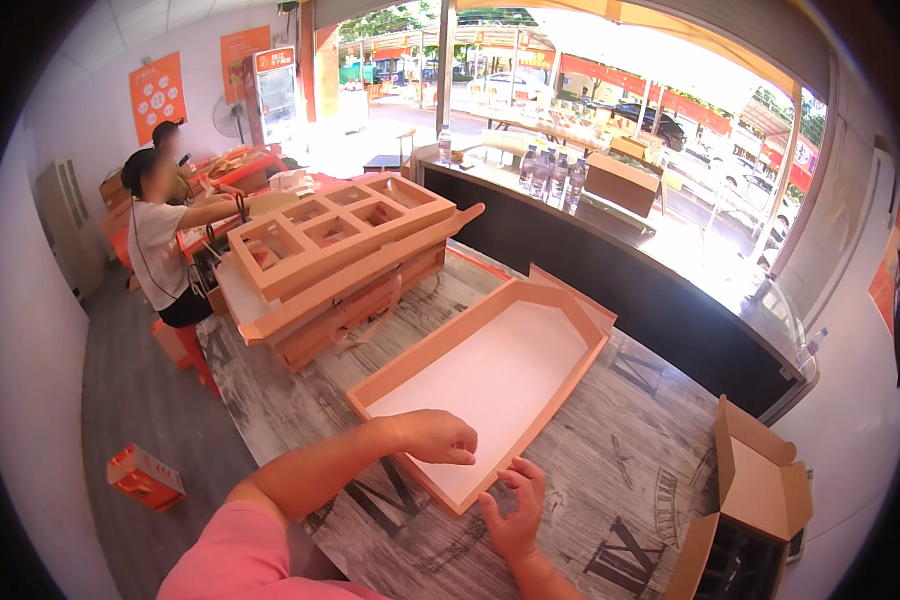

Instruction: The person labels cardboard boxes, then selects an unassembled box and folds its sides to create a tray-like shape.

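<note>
A shallow cardboard tray (498,352) with a white inner base and brown folded walls lies on the table in front of me. My left hand (440,437) hangs over its near end, fingers loosely bent and nothing visible in them. Just outside the near corner is my right hand (515,510), palm side up, with its fingers curled but apart and empty. Whether either hand touches the tray wall is hard to tell. Left of the tray, a stack of cardboard boxes (360,285) carries a divided insert (342,232) with several square openings on top.
An open brown carton (755,480) stands at the table's right edge. Beyond the table runs a dark-fronted counter (610,290) with several bottles (555,175) and a box (622,185). Two people (160,220) are at the left. An orange box (146,476) lies on the floor.
</note>
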Demonstrator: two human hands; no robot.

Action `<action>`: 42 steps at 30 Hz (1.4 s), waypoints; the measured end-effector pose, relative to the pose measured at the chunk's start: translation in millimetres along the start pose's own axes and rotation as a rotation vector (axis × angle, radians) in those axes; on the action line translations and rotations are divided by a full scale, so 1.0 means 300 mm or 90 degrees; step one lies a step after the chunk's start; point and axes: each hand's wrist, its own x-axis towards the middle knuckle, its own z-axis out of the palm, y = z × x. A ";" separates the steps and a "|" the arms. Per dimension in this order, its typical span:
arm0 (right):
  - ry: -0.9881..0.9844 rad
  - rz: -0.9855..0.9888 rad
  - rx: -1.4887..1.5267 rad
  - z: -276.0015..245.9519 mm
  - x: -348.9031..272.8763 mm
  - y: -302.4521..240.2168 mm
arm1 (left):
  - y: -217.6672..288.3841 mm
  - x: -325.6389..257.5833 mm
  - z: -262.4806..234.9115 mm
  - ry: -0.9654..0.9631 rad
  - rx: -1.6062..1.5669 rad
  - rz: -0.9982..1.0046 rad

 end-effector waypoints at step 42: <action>-0.155 -0.166 -0.203 0.004 -0.006 -0.058 | -0.065 0.019 0.033 -0.294 0.285 -0.183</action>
